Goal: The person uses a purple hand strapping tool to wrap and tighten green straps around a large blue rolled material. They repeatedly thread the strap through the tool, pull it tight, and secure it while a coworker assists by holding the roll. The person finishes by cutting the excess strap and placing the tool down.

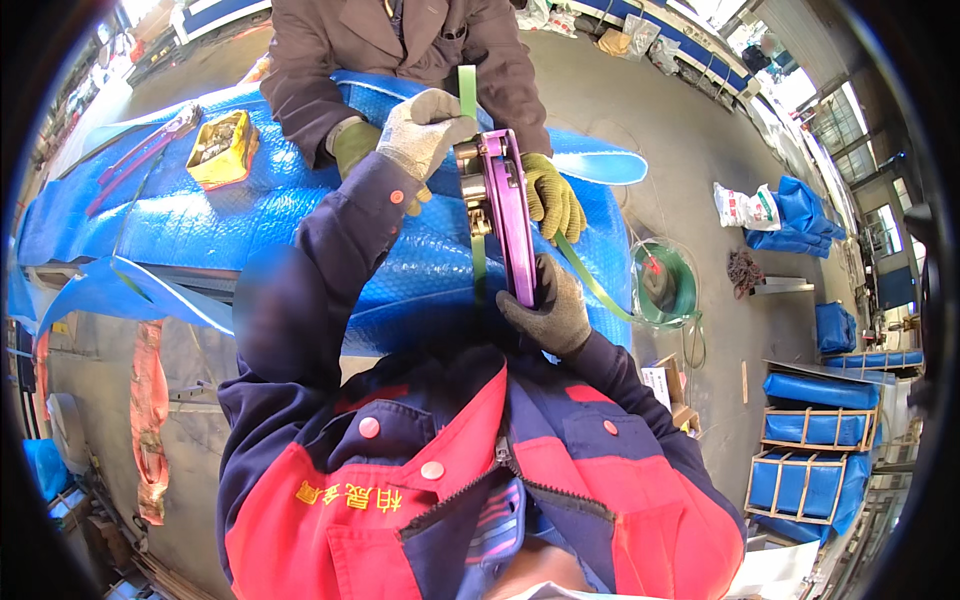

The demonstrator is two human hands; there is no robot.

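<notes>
Navy-red jacket (470, 480) nearest; blue-wrapped bundle (250, 215) lies across, braced by co-worker's gloved hands (553, 195). Purple strapping tensioner (508, 215) sits on it over green strap (590, 280) — right hand (550, 310) clenches the handle, left hand (425, 130) grips the head.

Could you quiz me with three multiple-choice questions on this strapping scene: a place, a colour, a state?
1. Where is the yellow tin?
A. on the blue wrapped bundle
B. on the floor
C. in a hand

2. What colour is the strap?
A. red
B. green
C. white

3. What is the right hand doing?
A. hanging free
B. gripping the purple tool's handle
C. holding the tin

A: the yellow tin sits on the blue wrapped bundle.
B: the strap is green.
B: the right hand grips the purple tool.
</notes>
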